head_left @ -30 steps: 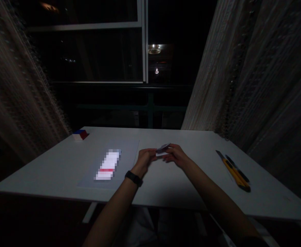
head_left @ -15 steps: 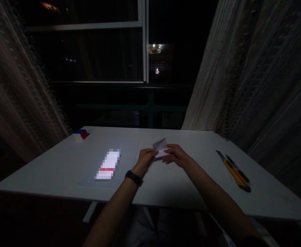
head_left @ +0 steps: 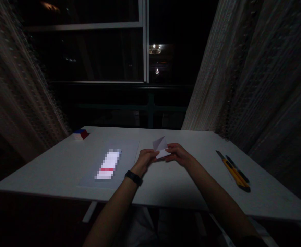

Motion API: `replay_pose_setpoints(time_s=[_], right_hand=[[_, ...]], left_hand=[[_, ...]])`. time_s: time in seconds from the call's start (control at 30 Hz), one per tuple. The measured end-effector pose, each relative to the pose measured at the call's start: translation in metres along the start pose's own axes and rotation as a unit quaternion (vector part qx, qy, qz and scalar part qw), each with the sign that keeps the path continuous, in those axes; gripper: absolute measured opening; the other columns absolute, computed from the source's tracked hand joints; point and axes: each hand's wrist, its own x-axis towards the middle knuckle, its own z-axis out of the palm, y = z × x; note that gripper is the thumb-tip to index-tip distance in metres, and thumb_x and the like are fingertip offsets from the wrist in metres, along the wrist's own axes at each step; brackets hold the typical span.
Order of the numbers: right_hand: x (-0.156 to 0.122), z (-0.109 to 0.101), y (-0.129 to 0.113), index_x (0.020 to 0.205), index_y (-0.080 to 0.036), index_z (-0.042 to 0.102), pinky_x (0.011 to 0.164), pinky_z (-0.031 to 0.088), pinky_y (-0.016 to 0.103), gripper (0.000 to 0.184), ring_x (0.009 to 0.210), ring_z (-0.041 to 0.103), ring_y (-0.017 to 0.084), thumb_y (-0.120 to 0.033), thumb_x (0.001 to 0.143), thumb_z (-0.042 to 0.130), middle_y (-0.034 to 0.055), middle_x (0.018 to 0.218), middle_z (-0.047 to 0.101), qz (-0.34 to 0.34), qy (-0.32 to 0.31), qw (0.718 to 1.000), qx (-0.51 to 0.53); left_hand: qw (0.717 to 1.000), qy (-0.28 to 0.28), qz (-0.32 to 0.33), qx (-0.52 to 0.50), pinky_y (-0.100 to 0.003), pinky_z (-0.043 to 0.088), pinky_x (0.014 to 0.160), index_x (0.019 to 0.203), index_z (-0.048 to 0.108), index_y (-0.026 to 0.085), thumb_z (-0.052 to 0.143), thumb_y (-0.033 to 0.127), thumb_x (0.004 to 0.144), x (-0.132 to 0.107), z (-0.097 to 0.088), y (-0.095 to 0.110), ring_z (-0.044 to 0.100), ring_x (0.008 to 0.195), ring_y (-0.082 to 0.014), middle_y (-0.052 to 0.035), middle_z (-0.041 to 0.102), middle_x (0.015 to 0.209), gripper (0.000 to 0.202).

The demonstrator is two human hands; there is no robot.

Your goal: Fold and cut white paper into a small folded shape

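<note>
A small folded piece of white paper [head_left: 160,147] stands up between my two hands above the middle of the white table [head_left: 63,168]. My left hand [head_left: 145,159], with a dark band on its wrist, pinches the paper's left lower edge. Its right edge is pinched by my right hand [head_left: 178,154]. A triangular flap of the paper points upward. The room is dark and fine detail of the fingers is hard to make out.
A large flat sheet [head_left: 109,164] with a blurred bright patch lies left of my hands. A red-and-blue block [head_left: 80,134] sits at the far left corner. A yellow utility knife [head_left: 234,171] and a dark pen [head_left: 238,168] lie at the right. Curtains hang at both sides.
The paper lay nearly flat between my fingers a second ago; now a triangular flap stands raised. Both hands have stayed in about the same place.
</note>
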Motion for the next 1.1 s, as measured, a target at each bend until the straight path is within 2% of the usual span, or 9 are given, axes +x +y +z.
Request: replay_pose_setpoints(time_s=[0.17, 0.4, 0.63, 0.87, 1.0, 1.1], right_hand=[[0.001, -0.001, -0.001, 0.079, -0.009, 0.062, 0.052, 0.057, 0.029, 0.015, 0.061, 0.065, 0.018, -0.007, 0.065, 0.060, 0.0078, 0.074, 0.066, -0.007, 0.013, 1.000, 0.025], [0.004, -0.006, -0.001, 0.082, -0.008, 0.063, 0.051, 0.056, 0.028, 0.018, 0.058, 0.064, 0.017, -0.006, 0.064, 0.058, 0.0093, 0.072, 0.067, 0.027, 0.011, 0.999, 0.030], [0.001, 0.002, 0.001, 0.091, -0.010, 0.062, 0.051, 0.056, 0.027, 0.026, 0.063, 0.066, 0.019, -0.012, 0.065, 0.062, 0.0097, 0.081, 0.068, 0.014, 0.031, 0.999, -0.006], [0.002, 0.001, 0.002, 0.084, -0.009, 0.063, 0.053, 0.056, 0.025, 0.021, 0.063, 0.065, 0.017, -0.011, 0.063, 0.066, 0.0084, 0.077, 0.066, 0.009, 0.057, 0.998, -0.025], [0.001, 0.006, 0.002, 0.094, -0.013, 0.058, 0.056, 0.056, 0.028, 0.034, 0.067, 0.066, 0.019, -0.014, 0.062, 0.070, 0.0087, 0.084, 0.067, 0.010, 0.084, 0.996, 0.005], [0.001, 0.018, 0.009, 0.098, -0.016, 0.055, 0.060, 0.056, 0.031, 0.038, 0.068, 0.067, 0.019, -0.015, 0.063, 0.070, 0.0066, 0.081, 0.067, 0.009, 0.055, 0.998, 0.043]], left_hand=[[1.000, -0.001, -0.004, -0.004, -0.018, 0.041, 0.046, 0.053, 0.062, 0.011, 0.080, 0.023, 0.049, 0.000, 0.000, 0.000, 0.051, 0.047, -0.0081, -0.0010, 0.056, 0.051, 0.022], [1.000, -0.009, -0.014, 0.003, -0.019, 0.041, 0.045, 0.053, 0.062, 0.011, 0.079, 0.020, 0.048, 0.001, 0.001, -0.002, 0.052, 0.046, -0.0092, -0.0025, 0.058, 0.051, 0.020], [0.999, 0.015, 0.022, 0.041, -0.019, 0.039, 0.044, 0.053, 0.064, 0.010, 0.078, 0.022, 0.051, -0.002, 0.003, 0.000, 0.051, 0.046, -0.0090, -0.0025, 0.057, 0.050, 0.018], [0.999, 0.003, 0.022, 0.043, -0.019, 0.037, 0.045, 0.052, 0.064, 0.011, 0.078, 0.023, 0.051, -0.002, 0.003, 0.000, 0.049, 0.045, -0.0084, -0.0020, 0.056, 0.049, 0.019], [0.999, 0.020, 0.037, 0.022, -0.021, 0.038, 0.048, 0.054, 0.064, 0.010, 0.079, 0.026, 0.050, 0.000, 0.003, -0.002, 0.050, 0.047, -0.0090, -0.0031, 0.058, 0.052, 0.022], [0.997, 0.043, 0.065, 0.002, -0.022, 0.039, 0.051, 0.055, 0.064, 0.010, 0.079, 0.030, 0.049, 0.002, 0.002, -0.004, 0.052, 0.051, -0.0102, -0.0036, 0.060, 0.054, 0.025]])
